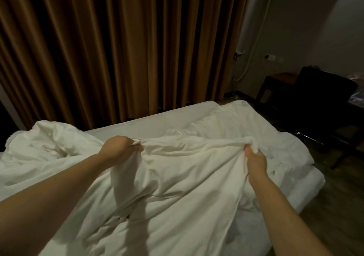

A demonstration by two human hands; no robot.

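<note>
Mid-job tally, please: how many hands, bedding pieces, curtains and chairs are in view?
Hands: 2, left hand, right hand, both gripping the duvet
Bedding: 2, duvet, mattress
Curtain: 1
Chair: 1
Total: 6

I can read no text, label, brand or number from here. The small white wall plate (pixel 271 57) at about two o'clock is too dim and small for me to make out any marking. The crumpled white duvet (pixel 187 167) shows only plain fabric.
</note>
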